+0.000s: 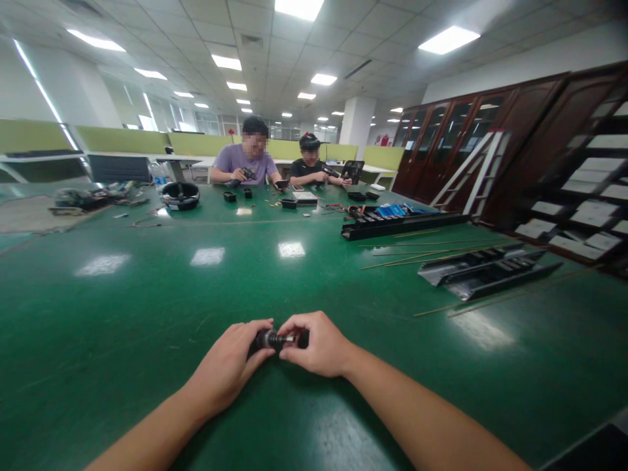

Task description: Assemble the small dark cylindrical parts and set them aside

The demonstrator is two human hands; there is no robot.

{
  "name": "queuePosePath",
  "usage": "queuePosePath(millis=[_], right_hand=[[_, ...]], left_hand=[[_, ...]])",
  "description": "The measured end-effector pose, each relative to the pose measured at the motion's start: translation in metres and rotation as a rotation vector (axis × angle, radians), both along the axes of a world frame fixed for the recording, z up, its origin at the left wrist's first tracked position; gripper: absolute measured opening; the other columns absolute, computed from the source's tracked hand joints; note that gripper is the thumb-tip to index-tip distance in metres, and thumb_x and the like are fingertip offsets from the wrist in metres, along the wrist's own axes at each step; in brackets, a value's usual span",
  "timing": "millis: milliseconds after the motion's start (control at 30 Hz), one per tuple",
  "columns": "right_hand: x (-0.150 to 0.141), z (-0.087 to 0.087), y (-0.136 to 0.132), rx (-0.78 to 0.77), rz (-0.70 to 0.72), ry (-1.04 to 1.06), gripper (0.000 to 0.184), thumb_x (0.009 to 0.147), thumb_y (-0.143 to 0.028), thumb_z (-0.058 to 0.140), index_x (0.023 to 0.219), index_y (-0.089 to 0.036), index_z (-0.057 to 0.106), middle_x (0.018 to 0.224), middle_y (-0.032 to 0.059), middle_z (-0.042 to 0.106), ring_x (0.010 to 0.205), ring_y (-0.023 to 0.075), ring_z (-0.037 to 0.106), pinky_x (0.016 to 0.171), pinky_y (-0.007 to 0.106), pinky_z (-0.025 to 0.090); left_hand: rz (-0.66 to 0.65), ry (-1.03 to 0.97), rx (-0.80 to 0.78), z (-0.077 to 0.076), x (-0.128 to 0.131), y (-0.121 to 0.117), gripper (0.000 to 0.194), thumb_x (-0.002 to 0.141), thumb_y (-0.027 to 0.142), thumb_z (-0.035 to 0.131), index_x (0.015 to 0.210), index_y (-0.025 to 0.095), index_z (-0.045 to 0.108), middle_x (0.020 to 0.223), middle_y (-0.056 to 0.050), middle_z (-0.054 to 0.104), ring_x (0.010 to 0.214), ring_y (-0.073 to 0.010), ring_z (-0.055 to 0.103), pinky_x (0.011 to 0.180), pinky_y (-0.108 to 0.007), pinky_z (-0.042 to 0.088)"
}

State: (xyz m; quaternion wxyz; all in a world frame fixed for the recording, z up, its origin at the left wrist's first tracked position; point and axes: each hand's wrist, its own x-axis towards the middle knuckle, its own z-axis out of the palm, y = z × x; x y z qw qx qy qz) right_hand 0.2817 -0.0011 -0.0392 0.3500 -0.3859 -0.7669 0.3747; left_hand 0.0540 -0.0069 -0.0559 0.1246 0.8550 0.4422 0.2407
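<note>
1. Head view, and both forearms angle in from the lower corners, meeting over the green surface (147, 314), towards the middle of its near edge.
2. Left hand (230, 356) now: back turned up, thumb below, fingers above, the grip wrapped snugly around a dark tool (269, 339).
3. And there's the tool, held between the two hands, its metal tip (291, 339) pointing toward the right hand (318, 343).
4. Over to that right hand: wrist bent, knuckles high, fingers curled back to the left, thumb underneath, making a narrow C around the tip. Whether they press on the tip, I cannot tell.
5. Inside that curl sits a small dark piece (303, 338), partly covered, too small to name.
6. Further out, black channels (495, 271) lie by the surface's right edge, with thin rods (392, 255) beside them.
7. At the far edge, a person in purple (245, 160) and a person in black (307, 169) sit, each handling something dark.
</note>
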Motion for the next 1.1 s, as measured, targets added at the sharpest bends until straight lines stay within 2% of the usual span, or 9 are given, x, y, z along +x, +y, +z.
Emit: queuePosePath(millis=[200, 533, 733, 933, 1100], right_hand=[[-0.0039, -0.0012, -0.0058, -0.017, 0.120, 0.060, 0.020, 0.072, -0.018, 0.072, 0.091, -0.013, 0.070, 0.075, 0.0037, 0.070, 0.063, 0.0138, 0.063, 0.064, 0.024, 0.052], [-0.0030, -0.0005, -0.0054, 0.043, 0.147, -0.008, 0.020, 0.074, -0.020, 0.072, 0.093, -0.015, 0.071, 0.079, 0.0034, 0.071, 0.065, 0.0137, 0.065, 0.065, 0.023, 0.053], [-0.0034, 0.0006, -0.0055, 0.063, 0.145, -0.023, 0.021, 0.074, -0.020, 0.072, 0.094, -0.016, 0.070, 0.078, 0.0019, 0.070, 0.064, 0.0130, 0.064, 0.064, 0.022, 0.051], [-0.0010, 0.0029, -0.0030, 0.104, 0.028, -0.053, 0.019, 0.074, -0.024, 0.074, 0.091, -0.017, 0.071, 0.076, 0.0011, 0.070, 0.066, 0.0139, 0.064, 0.066, 0.023, 0.050], [0.0015, 0.0063, -0.0016, 0.204, -0.053, -0.107, 0.032, 0.072, -0.027, 0.077, 0.103, -0.020, 0.070, 0.087, 0.0018, 0.071, 0.075, 0.0156, 0.065, 0.071, 0.026, 0.048]], left_hand=[[0.028, -0.051, -0.050, 0.0004, -0.0008, 0.0008, 0.034, 0.096, 0.039, 0.053, 0.128, 0.027, 0.050, 0.125, -0.005, 0.063, 0.113, -0.0222, 0.061, 0.098, -0.040, 0.051], [-0.004, -0.163, -0.099, 0.0050, 0.0023, -0.0020, 0.034, 0.100, 0.034, 0.042, 0.133, 0.026, 0.040, 0.138, -0.008, 0.056, 0.121, -0.0202, 0.058, 0.102, -0.040, 0.048], [-0.002, -0.161, -0.084, 0.0033, 0.0000, -0.0022, 0.033, 0.098, 0.033, 0.046, 0.130, 0.028, 0.043, 0.133, -0.005, 0.059, 0.120, -0.0199, 0.057, 0.102, -0.038, 0.047], [0.017, -0.121, 0.027, 0.0027, -0.0012, -0.0019, 0.031, 0.094, 0.036, 0.054, 0.123, 0.026, 0.050, 0.115, -0.005, 0.064, 0.104, -0.0211, 0.063, 0.090, -0.033, 0.051], [-0.006, -0.117, 0.061, 0.0071, 0.0018, -0.0009, 0.027, 0.095, 0.035, 0.054, 0.120, 0.026, 0.051, 0.110, -0.003, 0.063, 0.099, -0.0192, 0.062, 0.087, -0.031, 0.050]])
